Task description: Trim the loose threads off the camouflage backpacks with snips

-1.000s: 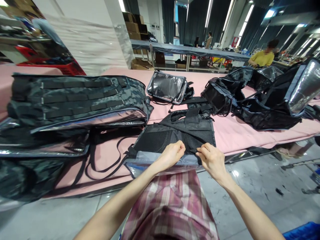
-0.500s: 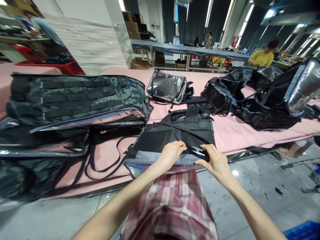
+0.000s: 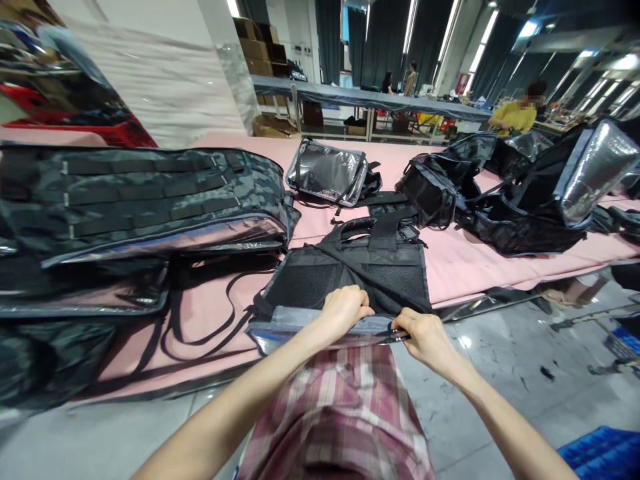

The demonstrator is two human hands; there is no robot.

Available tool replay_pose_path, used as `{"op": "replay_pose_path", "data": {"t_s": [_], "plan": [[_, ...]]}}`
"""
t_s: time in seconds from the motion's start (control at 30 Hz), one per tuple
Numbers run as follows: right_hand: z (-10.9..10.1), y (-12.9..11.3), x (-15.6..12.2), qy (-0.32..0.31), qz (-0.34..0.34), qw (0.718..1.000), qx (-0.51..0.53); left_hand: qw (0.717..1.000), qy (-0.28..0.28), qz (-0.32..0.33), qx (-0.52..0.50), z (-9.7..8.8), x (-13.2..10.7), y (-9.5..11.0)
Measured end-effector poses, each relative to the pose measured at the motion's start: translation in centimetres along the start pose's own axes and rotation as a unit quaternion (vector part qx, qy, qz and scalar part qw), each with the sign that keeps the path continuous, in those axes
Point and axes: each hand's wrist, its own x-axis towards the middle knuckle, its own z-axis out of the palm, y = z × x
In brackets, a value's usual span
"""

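A black backpack panel [image 3: 305, 277] with mesh padding, straps and a top handle lies on the pink table in front of me. My left hand [image 3: 346, 311] is closed, pinching the grey-bound near edge [image 3: 295, 317] of the bag. My right hand [image 3: 423, 335] is at the right end of that same edge. Its fingers are closed round a small pair of thread snips [image 3: 393, 335], whose blades point left along the edge. A silvery lining [image 3: 273, 341] shows below the binding. The fingertips of my left hand are partly hidden.
A large camouflage bag [image 3: 150, 193] lies at the left, with loose straps [image 3: 173, 333] beside it. Behind the panel sits a silver-lined bag [image 3: 327, 173]. Several black bags [image 3: 530, 220] are piled at the right. A person in yellow [image 3: 517, 117] stands far right.
My right hand has turned and lowered the snips from above the mesh to the bag's near edge. The left hand keeps its pinch. The view has shifted slightly to the right.
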Motion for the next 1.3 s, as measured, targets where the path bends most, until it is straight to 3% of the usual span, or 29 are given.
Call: {"op": "replay_pose_path", "data": {"t_s": [0.13, 0.27, 0.37, 0.57, 0.8, 0.9, 1.0, 1.13, 1.3], "plan": [[0.0, 0.3, 0.1, 0.034, 0.016, 0.998, 0.044, 0.998, -0.031, 0.042, 0.024, 0.7, 0.0, 0.2], [0.0, 1.1, 0.1, 0.121, 0.074, 0.990, -0.026, 0.993, -0.037, 0.105, 0.046, 1.5, -0.7, 0.3], [-0.1, 1.5, -0.1, 0.137, 0.071, 0.985, -0.076, 0.989, -0.029, 0.131, 0.064, 1.8, -1.2, 0.2], [-0.2, 1.1, -0.7, 0.123, 0.020, 0.987, -0.098, 0.994, 0.009, 0.104, 0.035, 1.9, -1.5, -0.2], [0.9, 0.1, -1.4, 0.032, 0.036, 0.994, -0.102, 0.996, 0.001, 0.084, -0.033, 1.8, -1.3, -0.5], [1.9, -0.1, -1.8, 0.054, 0.023, 0.994, -0.097, 0.997, 0.001, 0.080, -0.007, 2.0, -1.3, -0.5], [2.8, -0.2, -2.5, 0.122, -0.023, 0.988, -0.088, 0.997, 0.010, 0.077, 0.023, 1.9, -1.2, -0.4], [3.6, -0.2, -3.1, 0.204, -0.086, 0.971, -0.088, 0.980, 0.037, 0.174, 0.094, 0.8, -0.7, -0.4], [3.6, -0.3, -3.1, 0.230, -0.100, 0.962, -0.105, 0.898, 0.079, 0.382, 0.204, 0.0, 0.3, -0.6]]}}
